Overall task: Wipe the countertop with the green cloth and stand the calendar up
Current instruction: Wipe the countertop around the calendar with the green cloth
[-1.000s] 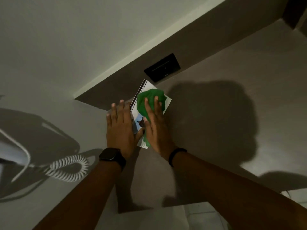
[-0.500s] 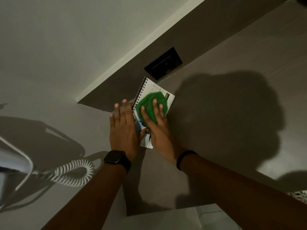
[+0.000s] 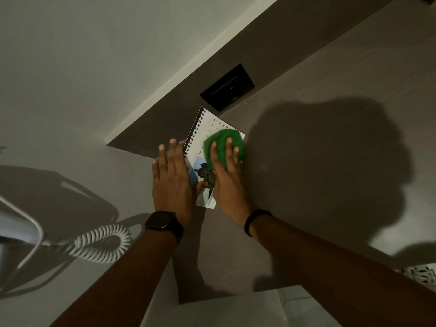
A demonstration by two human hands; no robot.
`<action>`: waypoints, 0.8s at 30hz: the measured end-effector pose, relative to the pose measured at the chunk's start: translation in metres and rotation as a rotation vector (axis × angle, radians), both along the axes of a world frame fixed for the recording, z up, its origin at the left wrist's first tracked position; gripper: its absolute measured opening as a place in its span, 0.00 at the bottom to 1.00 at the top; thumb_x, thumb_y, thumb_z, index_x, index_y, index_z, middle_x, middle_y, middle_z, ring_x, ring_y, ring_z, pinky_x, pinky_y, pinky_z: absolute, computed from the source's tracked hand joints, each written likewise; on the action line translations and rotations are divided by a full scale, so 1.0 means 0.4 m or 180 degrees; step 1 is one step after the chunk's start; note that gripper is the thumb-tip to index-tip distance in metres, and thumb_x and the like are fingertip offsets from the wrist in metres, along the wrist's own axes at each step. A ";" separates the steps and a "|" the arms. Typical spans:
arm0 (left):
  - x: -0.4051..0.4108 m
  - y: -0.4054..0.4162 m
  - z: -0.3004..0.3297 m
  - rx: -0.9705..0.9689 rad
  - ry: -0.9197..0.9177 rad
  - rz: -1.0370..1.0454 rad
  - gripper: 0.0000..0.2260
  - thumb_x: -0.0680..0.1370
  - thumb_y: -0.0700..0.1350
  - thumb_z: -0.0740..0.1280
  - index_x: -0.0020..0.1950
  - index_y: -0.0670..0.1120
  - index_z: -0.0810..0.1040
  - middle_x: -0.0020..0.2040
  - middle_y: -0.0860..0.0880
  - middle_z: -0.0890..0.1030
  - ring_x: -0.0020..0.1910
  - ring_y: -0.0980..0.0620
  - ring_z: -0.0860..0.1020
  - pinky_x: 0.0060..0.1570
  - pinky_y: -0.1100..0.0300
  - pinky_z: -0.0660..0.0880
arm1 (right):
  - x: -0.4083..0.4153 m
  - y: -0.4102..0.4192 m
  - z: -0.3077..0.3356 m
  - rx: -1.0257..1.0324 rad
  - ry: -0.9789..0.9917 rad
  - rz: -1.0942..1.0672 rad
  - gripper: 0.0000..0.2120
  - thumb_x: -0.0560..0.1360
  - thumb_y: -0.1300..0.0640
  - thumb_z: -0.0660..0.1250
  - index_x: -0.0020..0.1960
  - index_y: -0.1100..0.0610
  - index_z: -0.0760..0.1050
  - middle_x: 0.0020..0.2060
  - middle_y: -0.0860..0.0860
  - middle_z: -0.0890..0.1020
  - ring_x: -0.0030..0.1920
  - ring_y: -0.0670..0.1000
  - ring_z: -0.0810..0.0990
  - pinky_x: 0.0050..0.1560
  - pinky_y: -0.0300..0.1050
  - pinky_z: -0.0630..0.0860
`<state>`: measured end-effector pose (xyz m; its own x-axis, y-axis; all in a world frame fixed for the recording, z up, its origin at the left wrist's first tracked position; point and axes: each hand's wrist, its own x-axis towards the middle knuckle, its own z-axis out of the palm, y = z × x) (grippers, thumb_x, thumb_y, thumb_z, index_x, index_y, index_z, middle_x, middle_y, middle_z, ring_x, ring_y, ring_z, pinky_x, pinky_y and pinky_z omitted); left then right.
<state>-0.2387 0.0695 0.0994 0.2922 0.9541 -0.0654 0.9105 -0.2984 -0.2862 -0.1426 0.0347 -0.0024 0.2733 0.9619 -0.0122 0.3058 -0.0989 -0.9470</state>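
A spiral-bound white calendar (image 3: 207,128) lies flat on the brown countertop (image 3: 318,142), close to the back wall. The green cloth (image 3: 223,141) rests on the calendar's right half, pressed down under the fingers of my right hand (image 3: 227,182). My left hand (image 3: 173,180) lies flat with fingers together along the calendar's spiral edge, its thumb on the page. A photo of a building on the calendar shows between the two hands.
A black wall socket (image 3: 227,87) sits on the brown back panel just behind the calendar. A white coiled cord (image 3: 101,244) and a white device (image 3: 14,230) lie at the left. A patterned white object (image 3: 420,274) shows at the lower right edge.
My right hand has slid the green cloth rightward across the calendar, uncovering more of the page. My left hand stays against the spiral edge.
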 end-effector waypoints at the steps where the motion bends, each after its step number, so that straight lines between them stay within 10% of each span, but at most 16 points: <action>1: 0.001 0.000 -0.001 0.0000 -0.0002 0.0016 0.51 0.76 0.62 0.74 0.86 0.48 0.44 0.87 0.43 0.45 0.85 0.43 0.40 0.83 0.43 0.43 | 0.019 0.021 0.005 -0.0106 0.0115 -0.0146 0.42 0.79 0.68 0.64 0.85 0.50 0.46 0.84 0.59 0.40 0.83 0.65 0.39 0.81 0.70 0.54; 12: -0.005 -0.001 -0.004 0.0057 0.0036 -0.0021 0.51 0.76 0.62 0.73 0.86 0.47 0.43 0.87 0.43 0.46 0.85 0.42 0.41 0.83 0.42 0.44 | 0.048 0.009 -0.039 0.0405 -0.0506 0.0415 0.45 0.76 0.70 0.64 0.85 0.48 0.47 0.85 0.58 0.41 0.82 0.60 0.34 0.81 0.69 0.49; 24: 0.014 -0.004 0.004 0.0029 0.0133 0.0075 0.51 0.77 0.62 0.72 0.86 0.46 0.44 0.87 0.42 0.46 0.86 0.41 0.42 0.84 0.40 0.45 | 0.065 -0.002 0.002 -0.0252 -0.0062 0.0372 0.48 0.77 0.65 0.68 0.85 0.51 0.39 0.84 0.57 0.36 0.83 0.62 0.34 0.76 0.63 0.69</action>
